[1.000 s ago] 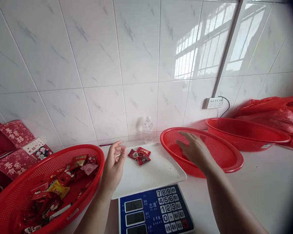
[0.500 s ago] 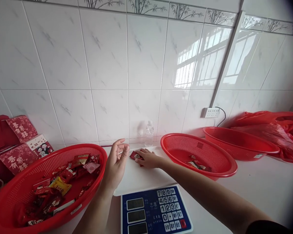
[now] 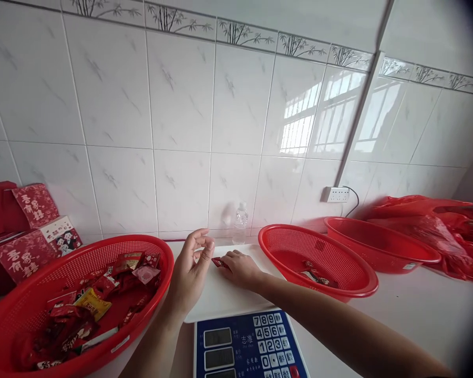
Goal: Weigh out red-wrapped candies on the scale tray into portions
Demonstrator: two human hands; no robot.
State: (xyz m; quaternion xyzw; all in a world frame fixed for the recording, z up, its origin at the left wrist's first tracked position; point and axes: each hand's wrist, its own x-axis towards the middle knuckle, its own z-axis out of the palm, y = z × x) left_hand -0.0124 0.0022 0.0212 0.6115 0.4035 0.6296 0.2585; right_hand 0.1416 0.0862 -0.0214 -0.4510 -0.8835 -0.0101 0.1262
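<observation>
My right hand [image 3: 238, 268] is over the white pan [image 3: 213, 300] of a digital scale, its fingers closed on a small red wrapped packet [image 3: 219, 262]. Most of the packet hides under the fingers; one end sticks out to the left. My left hand [image 3: 191, 270] hovers at the pan's left edge, fingers loosely curved and thumb apart, with nothing visible in it. In front of the pan lies the blue scale panel [image 3: 244, 344], with number keys and dark displays. Left of it, a red perforated basket [image 3: 144, 242] holds assorted wrapped snacks, including a yellow packet [image 3: 93, 303].
Right of the scale, a second red basket [image 3: 276, 236] holds a few packets. Behind it stand another red basket [image 3: 378, 239] and red plastic bags [image 3: 429, 226]. A clear bottle [image 3: 240, 223] is against the tiled wall, below a power strip [image 3: 336, 195]. Printed red boxes [image 3: 26, 257] stand far left.
The view has tilted slightly. My right hand has closed further over the red packet, so less of it shows. My left hand keeps nearly the same pose beside the pan.
</observation>
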